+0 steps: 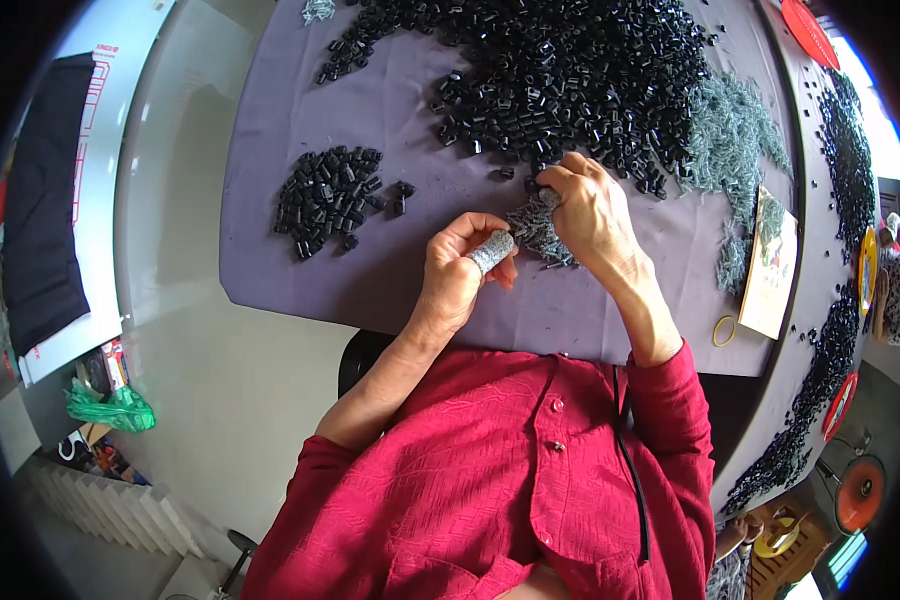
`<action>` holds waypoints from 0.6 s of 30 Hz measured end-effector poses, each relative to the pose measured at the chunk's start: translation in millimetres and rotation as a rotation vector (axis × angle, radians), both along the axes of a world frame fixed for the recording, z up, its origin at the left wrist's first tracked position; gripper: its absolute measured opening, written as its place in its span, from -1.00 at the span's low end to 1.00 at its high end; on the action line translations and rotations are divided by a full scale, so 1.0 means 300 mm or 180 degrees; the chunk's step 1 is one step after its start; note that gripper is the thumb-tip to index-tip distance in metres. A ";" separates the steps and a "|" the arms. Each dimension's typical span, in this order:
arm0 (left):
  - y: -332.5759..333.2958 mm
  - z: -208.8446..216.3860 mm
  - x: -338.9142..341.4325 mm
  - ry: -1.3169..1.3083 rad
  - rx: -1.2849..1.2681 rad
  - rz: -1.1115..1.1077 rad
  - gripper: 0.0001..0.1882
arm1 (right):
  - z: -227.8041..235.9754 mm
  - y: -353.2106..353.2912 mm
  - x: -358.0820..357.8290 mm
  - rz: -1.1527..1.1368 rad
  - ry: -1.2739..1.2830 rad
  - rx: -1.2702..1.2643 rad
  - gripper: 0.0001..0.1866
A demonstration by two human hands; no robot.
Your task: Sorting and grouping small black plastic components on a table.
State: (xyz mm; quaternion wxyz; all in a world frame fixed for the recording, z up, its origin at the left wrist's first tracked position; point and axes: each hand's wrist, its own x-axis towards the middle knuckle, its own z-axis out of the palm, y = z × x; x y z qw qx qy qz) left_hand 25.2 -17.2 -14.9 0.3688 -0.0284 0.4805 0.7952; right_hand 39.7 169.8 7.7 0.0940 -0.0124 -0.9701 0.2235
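My left hand (pixel 455 270) is closed over the near part of the grey-purple table, with its fingers curled toward the thumb. A speckled grey wrap covers that thumb, and whatever the fingers hold is hidden. To its right, my right hand (pixel 595 215) reaches forward with thumb and index finger pinched at a small black plastic piece (pixel 534 184). A similar grey wrap shows on its thumb. Under and between the hands lies a small heap of thin grey pins or screws (pixel 538 238). Just beyond is a large pile of short black plastic pieces (pixel 570 85).
A smaller heap of black pieces (pixel 328 200) lies on the left of the table. Farther right are a big heap of grey pins (pixel 725 135), a card (pixel 770 265) and a yellow ring (pixel 724 331). A second table (pixel 740 480) with more black pieces stands along the right.
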 end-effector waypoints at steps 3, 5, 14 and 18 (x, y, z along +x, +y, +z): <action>-0.002 -0.006 -0.007 -0.0036 0.0010 0.0027 -0.86 | 0.003 -0.004 -0.009 0.0075 -0.0059 -0.0082 -0.74; 0.003 -0.001 -0.015 -0.0012 -0.0022 0.0023 -0.87 | 0.002 0.006 -0.010 0.0094 -0.0113 -0.0120 -0.75; 0.021 0.013 -0.024 0.0075 -0.0124 0.0040 -0.89 | -0.018 0.007 -0.005 0.0360 0.0050 -0.0071 -0.73; 0.027 0.024 -0.021 0.0153 -0.0112 0.0026 -0.89 | -0.007 0.024 0.000 0.0275 0.0256 -0.0319 -0.64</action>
